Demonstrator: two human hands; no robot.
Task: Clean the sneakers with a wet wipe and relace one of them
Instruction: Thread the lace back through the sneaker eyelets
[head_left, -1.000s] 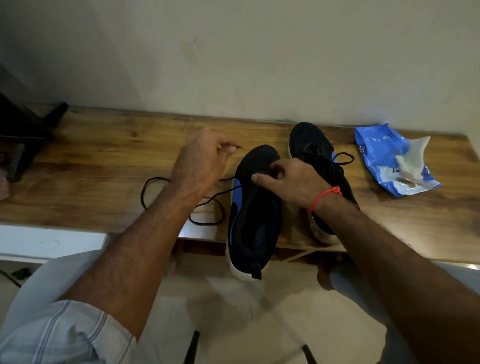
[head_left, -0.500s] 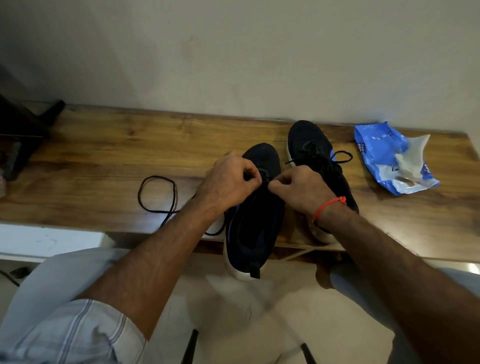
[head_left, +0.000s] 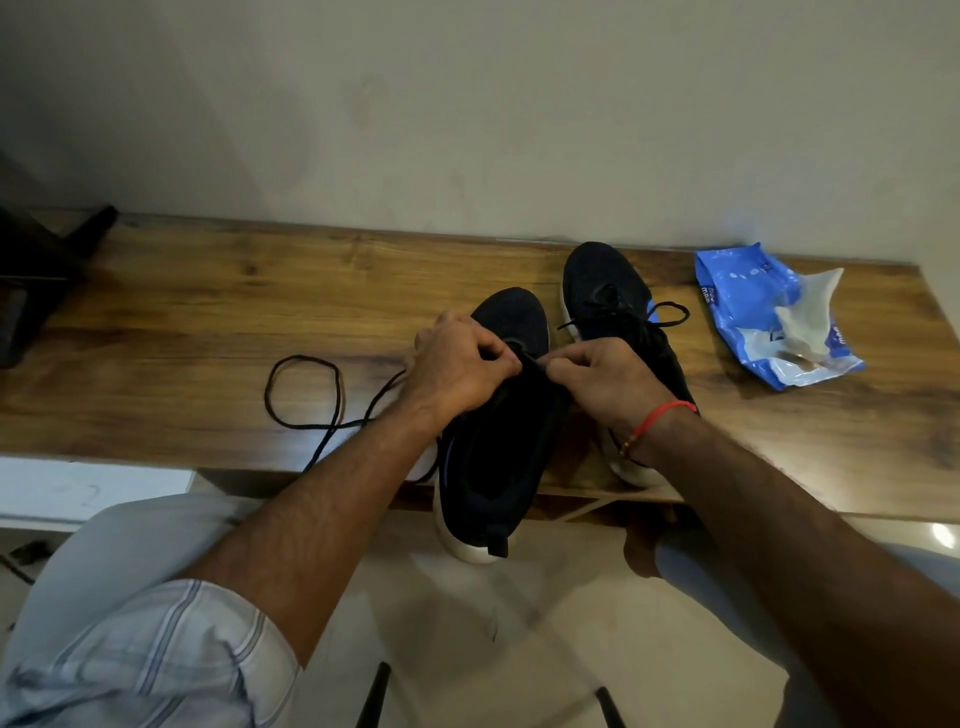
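A: While the near sneaker (head_left: 498, 441) lay on the wooden bench (head_left: 208, 338) with its heel past the front edge, what were the hands doing?

B: Both were at its throat. The left hand (head_left: 460, 369) was clenched there, pinching the black lace (head_left: 322, 410), whose slack ran off left in a loop across the bench. The right hand (head_left: 602, 382), a red thread at its wrist, pinched the dark material at the same spot; lace or tongue, I could not tell.

A: And the other sneaker (head_left: 613, 296)?

B: Just beside it on the right, toe toward the wall, laced, partly hidden behind the right hand.

A: The wipes?

B: A blue wipe packet (head_left: 753, 306) lay at the right end, well apart, with a white wipe (head_left: 810, 306) poking out.
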